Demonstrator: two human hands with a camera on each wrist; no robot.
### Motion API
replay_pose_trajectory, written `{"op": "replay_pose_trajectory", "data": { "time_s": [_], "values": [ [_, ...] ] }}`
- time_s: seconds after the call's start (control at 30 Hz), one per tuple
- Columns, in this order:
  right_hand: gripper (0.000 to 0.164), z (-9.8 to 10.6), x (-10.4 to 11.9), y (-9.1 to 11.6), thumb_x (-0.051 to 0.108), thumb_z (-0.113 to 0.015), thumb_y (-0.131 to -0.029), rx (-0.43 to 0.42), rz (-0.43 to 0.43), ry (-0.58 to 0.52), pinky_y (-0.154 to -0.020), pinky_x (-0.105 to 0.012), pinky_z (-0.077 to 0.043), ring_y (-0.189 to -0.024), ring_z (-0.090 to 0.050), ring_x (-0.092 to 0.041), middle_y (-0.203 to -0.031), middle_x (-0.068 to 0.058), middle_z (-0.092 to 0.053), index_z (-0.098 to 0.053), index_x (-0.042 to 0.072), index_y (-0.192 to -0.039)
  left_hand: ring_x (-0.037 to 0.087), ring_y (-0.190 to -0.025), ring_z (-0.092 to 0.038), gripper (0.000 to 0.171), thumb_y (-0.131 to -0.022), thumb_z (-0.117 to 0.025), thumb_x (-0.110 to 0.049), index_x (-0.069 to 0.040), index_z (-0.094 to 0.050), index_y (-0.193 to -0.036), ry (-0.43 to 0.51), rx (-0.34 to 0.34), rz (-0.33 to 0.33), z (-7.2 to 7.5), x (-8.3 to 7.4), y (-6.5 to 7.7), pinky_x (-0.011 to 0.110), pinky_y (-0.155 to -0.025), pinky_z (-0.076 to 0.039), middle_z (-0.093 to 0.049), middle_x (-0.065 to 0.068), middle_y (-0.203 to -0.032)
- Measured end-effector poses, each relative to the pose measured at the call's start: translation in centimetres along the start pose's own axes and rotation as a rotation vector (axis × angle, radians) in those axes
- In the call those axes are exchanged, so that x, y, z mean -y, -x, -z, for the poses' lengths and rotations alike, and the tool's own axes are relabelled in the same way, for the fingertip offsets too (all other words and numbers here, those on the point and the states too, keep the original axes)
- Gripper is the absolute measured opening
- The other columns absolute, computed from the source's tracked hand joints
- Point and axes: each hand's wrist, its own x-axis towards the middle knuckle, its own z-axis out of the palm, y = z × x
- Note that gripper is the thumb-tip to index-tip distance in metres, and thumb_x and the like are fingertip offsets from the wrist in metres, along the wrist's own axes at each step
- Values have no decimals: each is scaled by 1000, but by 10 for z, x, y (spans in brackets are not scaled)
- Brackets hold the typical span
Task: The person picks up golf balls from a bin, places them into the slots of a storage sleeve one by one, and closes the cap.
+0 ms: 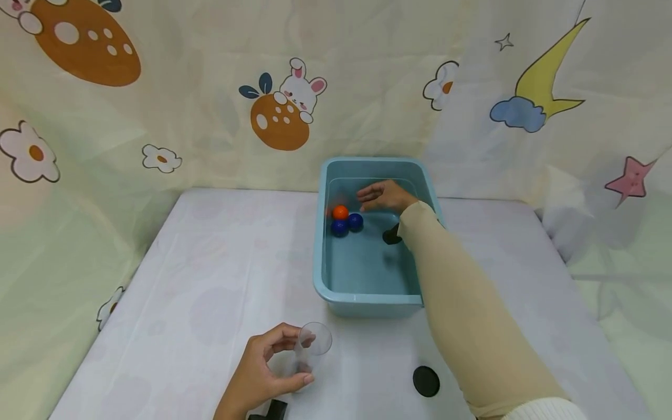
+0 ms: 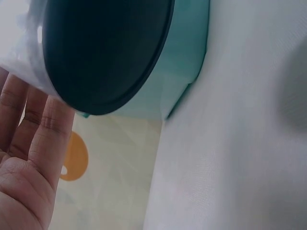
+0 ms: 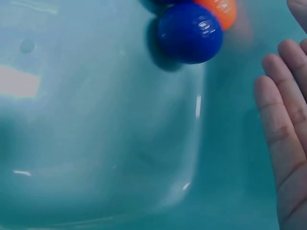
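Note:
My left hand [image 1: 262, 361] holds a clear plastic cylinder [image 1: 314, 344] upright at the table's front, thumb on one side and fingers on the other. In the left wrist view, a dark round end [image 2: 105, 48] shows on that cylinder, with the fingers beside it. My right hand [image 1: 385, 195] reaches into the light blue tub [image 1: 370, 298], its fingers nearly straight and holding nothing. To the left of its fingertips, an orange ball [image 1: 340, 212] and two blue balls, one nearer the front [image 1: 339, 227] and one to the right [image 1: 355, 221], lie close together on the tub floor.
A black disc [image 1: 426, 381] lies on the white table [image 1: 226, 262] in front of the tub, near the right sleeve [image 1: 472, 309]. Printed fabric [image 1: 367, 87] hangs behind the table and along its sides. A small black object [image 1: 275, 409] sits by the left wrist.

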Motion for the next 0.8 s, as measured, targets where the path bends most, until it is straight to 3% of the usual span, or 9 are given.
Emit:
{"op": "replay_pose_trajectory", "data": {
  "time_s": [0.33,0.53,0.67,0.8],
  "values": [
    [53,-5,-21,-13,-6,-71,-101,-38,-52,-75,-122,-49,-45,-142,-56,-41,-155,-27,-56,-56,-7,-151,20,-105,-76,54,-76,-93,8,-7,-71,-123,-21,-4,-11,3,2,0,30,-91,-64,-79,6,-115],
    [56,-12,-26,-15,-1,-77,-99,-32,-81,-16,-126,-48,-39,-145,-54,-37,-155,-22,-59,-58,-3,-151,23,-102,-77,48,-80,-93,4,-10,-72,-121,-16,-2,64,3,-2,2,29,-90,-63,-79,15,-112],
    [55,-14,-30,-19,3,-79,-99,-21,-93,32,-127,-47,-38,-145,-54,-36,-154,-21,-60,-60,-2,-150,22,-103,-76,49,-80,-92,4,-16,-73,-120,-11,-3,105,0,-2,2,29,-91,-63,-80,14,-112],
    [56,-13,-35,-24,6,-81,-98,-11,-102,50,-125,-47,-41,-144,-55,-36,-153,-21,-61,-61,-1,-150,17,-103,-74,50,-79,-93,2,-17,-74,-120,-34,3,88,0,-2,-1,31,-88,-64,-80,8,-111]
  ]
}}
